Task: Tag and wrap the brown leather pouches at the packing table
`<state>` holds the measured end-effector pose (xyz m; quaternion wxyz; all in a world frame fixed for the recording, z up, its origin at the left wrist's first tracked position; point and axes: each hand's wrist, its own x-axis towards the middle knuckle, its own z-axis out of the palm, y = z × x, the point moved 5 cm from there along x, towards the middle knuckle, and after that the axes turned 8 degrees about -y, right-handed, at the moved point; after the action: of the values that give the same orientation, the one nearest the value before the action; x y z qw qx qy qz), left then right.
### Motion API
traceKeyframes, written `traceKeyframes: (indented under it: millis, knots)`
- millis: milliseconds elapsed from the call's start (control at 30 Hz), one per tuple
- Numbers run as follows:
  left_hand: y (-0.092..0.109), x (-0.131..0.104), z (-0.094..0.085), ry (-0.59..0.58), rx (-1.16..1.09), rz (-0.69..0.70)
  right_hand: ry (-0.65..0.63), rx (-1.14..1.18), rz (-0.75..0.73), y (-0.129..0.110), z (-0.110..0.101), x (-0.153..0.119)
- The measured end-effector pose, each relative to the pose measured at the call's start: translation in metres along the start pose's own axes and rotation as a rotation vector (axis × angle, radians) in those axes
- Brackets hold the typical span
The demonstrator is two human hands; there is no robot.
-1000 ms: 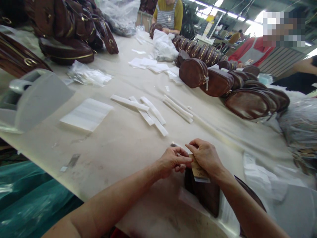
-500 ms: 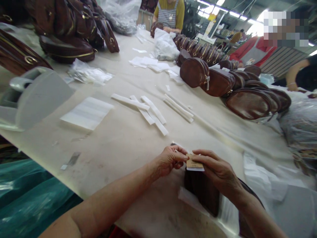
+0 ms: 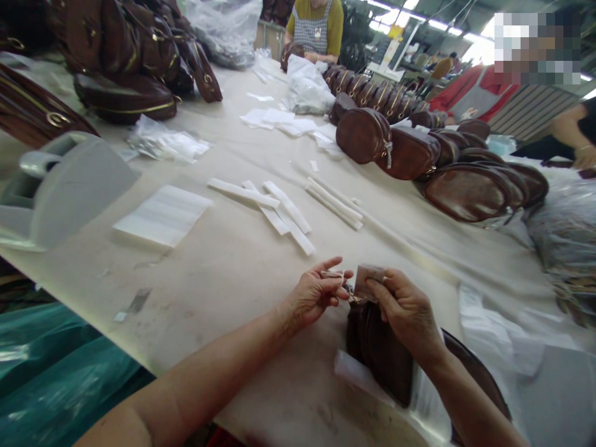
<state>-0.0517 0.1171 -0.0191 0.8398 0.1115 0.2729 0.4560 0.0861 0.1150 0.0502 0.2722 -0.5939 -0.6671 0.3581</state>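
My right hand (image 3: 406,303) pinches a small brownish hang tag (image 3: 367,280) between thumb and fingers, just above a dark brown leather bag (image 3: 384,357). Across from it, my left hand (image 3: 319,290) has a thin pale cord (image 3: 343,279) caught at its curled fingers, while its index finger sticks out. The cord runs toward the metal zipper pull (image 3: 354,299) at the bag's top end; exactly how it is looped there is too small to tell. Below my right forearm the bag continues, partly hidden, with white wrapping (image 3: 358,375) beside it.
White strips (image 3: 267,208) and a stack of white sheets (image 3: 162,214) lie on the table. A grey tape dispenser (image 3: 69,186) stands left. Brown bags (image 3: 468,192) are piled at right, more bags (image 3: 125,93) at far left. Co-workers (image 3: 316,31) are across the table.
The tag has turned and risen in my right hand, showing another face. My left hand has moved slightly away from it, with its fingers more spread and the cord between.
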Motion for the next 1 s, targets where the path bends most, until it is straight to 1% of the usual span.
traceKeyframes:
  millis: [167,300,433,567,667,833,900,1000]
  knots:
    - [0.003,0.006,-0.001,0.028,0.027,0.128,-0.109,-0.089,0.004,0.002,0.008,0.005]
    - [0.003,0.011,-0.006,0.056,0.01,0.221,-0.188,-0.198,-0.005,-0.001,0.013,0.009]
    - [0.003,0.014,-0.011,0.07,0.002,0.25,-0.246,-0.301,-0.026,-0.006,0.017,0.016]
    - [0.007,0.014,-0.01,0.058,0.022,0.268,-0.292,-0.47,-0.038,-0.014,0.023,0.02]
    - [0.012,0.012,-0.005,0.03,0.106,0.307,-0.289,-0.607,0.0,-0.018,0.024,0.02]
    - [0.022,0.011,-0.002,0.002,0.263,0.379,-0.303,-0.614,0.01,-0.018,0.03,0.02]
    - [0.025,0.011,-0.004,0.006,0.301,0.396,-0.26,-0.621,0.017,-0.017,0.032,0.02]
    - [0.03,0.011,-0.007,0.015,0.334,0.398,-0.153,-0.625,-0.008,-0.017,0.033,0.02]
